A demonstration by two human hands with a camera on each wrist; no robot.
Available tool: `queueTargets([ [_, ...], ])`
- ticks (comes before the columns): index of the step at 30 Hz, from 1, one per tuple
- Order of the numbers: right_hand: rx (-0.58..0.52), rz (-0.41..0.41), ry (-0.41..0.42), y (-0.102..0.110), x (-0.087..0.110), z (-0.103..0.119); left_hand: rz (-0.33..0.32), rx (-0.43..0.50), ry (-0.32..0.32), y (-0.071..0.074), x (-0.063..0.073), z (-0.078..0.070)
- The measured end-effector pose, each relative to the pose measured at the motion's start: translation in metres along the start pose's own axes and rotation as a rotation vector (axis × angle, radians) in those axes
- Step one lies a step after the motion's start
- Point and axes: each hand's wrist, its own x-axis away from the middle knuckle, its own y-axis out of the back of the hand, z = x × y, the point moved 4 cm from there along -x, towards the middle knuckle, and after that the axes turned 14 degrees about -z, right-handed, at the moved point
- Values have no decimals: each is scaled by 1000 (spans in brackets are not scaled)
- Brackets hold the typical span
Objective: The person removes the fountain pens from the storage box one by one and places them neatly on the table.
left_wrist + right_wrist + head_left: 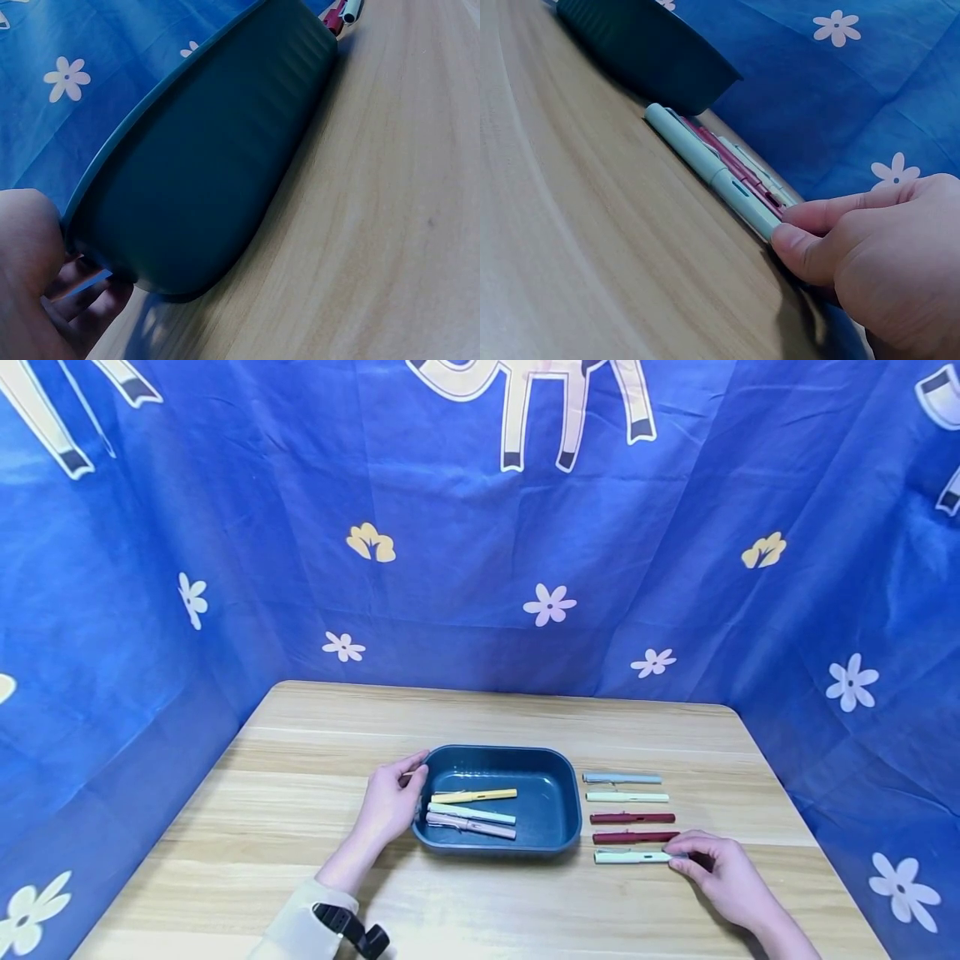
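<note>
Black wrist strap (339,922) with a knobby mount, worn over a cream sleeve (300,927) of soft-looking cloth at the bottom of the head view. Table (480,902) surfaced in pale, streaked wood grain, its far corners rounded; backed and flanked by creased blue fabric (450,602) printed with white flowers.

Dark teal tray (543,810) set mid-table, its long side roughly parallel to the far edge: smooth, slightly glossy, deep-walled, corners well rounded. Its left end is gripped by the left hand (388,800), the thumb laid at the rim and the fingers curled against the outer wall. Three slim capped pens are held inside, lying towards the tray's left: a yellow pen (480,795), a pale mint pen (483,816) and a lilac pen (487,830).

Between tray and the table's right edge, five more pens are laid in a near-parallel row. Counted from the far edge: a grey-blue pen (622,778), a light green pen (628,797), a pair of dark red pens (633,837), and a blue-green pen (630,857). The last, smooth and cylindrical, with a clip on its cap and a slot in its barrel, is pinched at its right end by the right hand (716,872), thumb and fingertips nearly closed; its cap is pointed trayward.
</note>
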Motion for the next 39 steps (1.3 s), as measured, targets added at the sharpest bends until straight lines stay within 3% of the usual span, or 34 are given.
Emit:
queueTargets([
  [5, 18, -3, -6, 1, 0, -1, -1, 2, 7, 0, 0, 1],
  [10, 22, 9, -23, 1, 0, -2, -10, -24, -33, -1, -1, 1],
  [17, -97, 33, -78, 7, -6, 2, -6, -6, -15, -1, -1, 2],
  [25, -156, 17, -127, 14, -22, 19, -9, -52, -54, 0, -1, 1],
  [39, -387, 6, -43, -5, -57, 62, -12, -47, -47, 0, 0, -1],
])
